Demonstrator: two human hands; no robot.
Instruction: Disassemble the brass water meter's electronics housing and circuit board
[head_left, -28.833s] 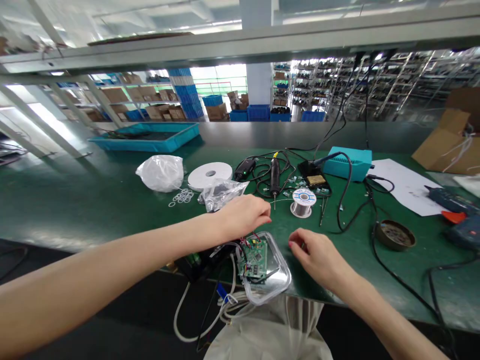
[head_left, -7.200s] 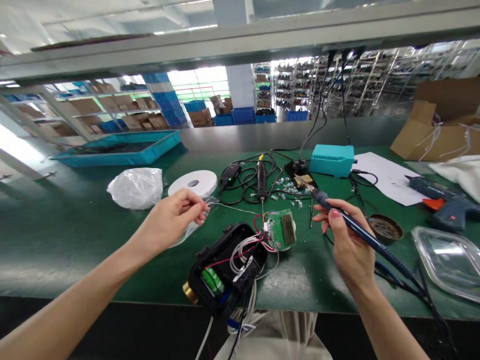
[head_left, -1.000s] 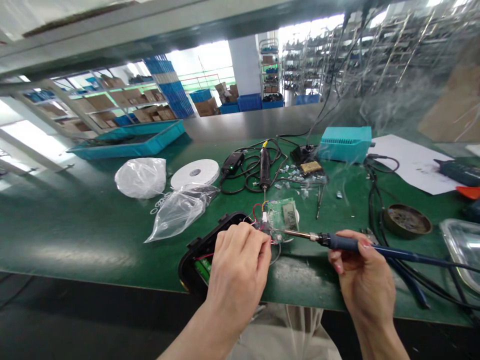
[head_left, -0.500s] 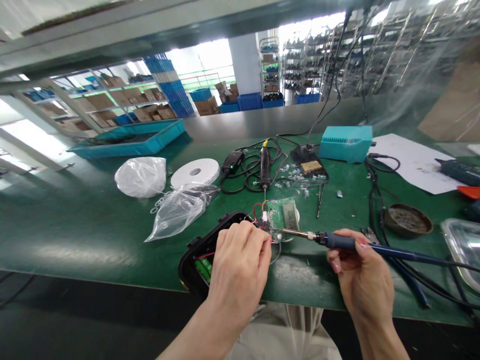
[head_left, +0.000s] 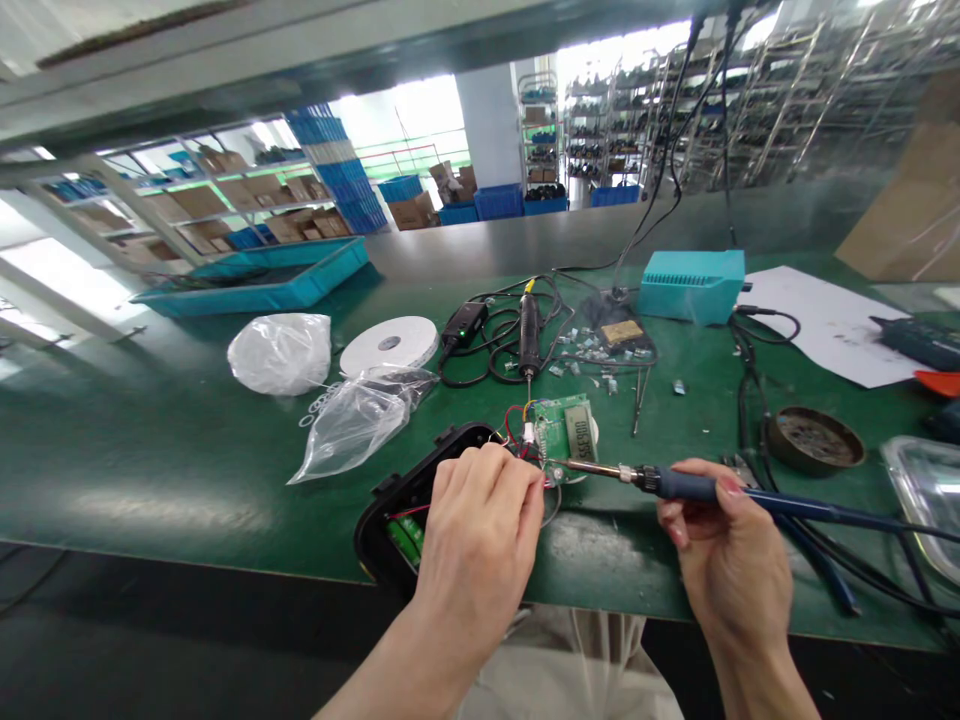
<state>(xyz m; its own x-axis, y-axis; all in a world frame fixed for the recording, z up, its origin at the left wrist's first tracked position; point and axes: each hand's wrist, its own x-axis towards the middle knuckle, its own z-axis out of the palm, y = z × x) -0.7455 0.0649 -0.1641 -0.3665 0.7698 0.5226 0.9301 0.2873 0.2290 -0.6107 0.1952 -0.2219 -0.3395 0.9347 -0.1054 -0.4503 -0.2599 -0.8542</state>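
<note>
My right hand [head_left: 731, 560] grips the blue handle of a soldering iron [head_left: 686, 485], which points left. Its tip is at the lower left part of a green circuit board [head_left: 553, 430] with a small display [head_left: 579, 433]. My left hand [head_left: 484, 520] is closed in a pinch beside the board's wires. What its fingertips hold is hidden behind the hand. Partly under that hand lies a black plastic housing [head_left: 367, 530] with green batteries [head_left: 406, 540] inside. Red and yellow wires [head_left: 511, 422] run near a white connector by the board.
An electric screwdriver [head_left: 529, 335] lies behind the board. Further right are tweezers [head_left: 640, 400], a teal soldering station [head_left: 691, 287] and a round dish [head_left: 816, 440]. Plastic bags [head_left: 279, 353], a white reel [head_left: 390, 346] and a teal tray [head_left: 247, 295] occupy the left. Cables cross the right side.
My right hand and the soldering iron have shifted very slightly right, the tip staying at the board. Thin smoke at the upper right has thinned. My left hand keeps its place.
</note>
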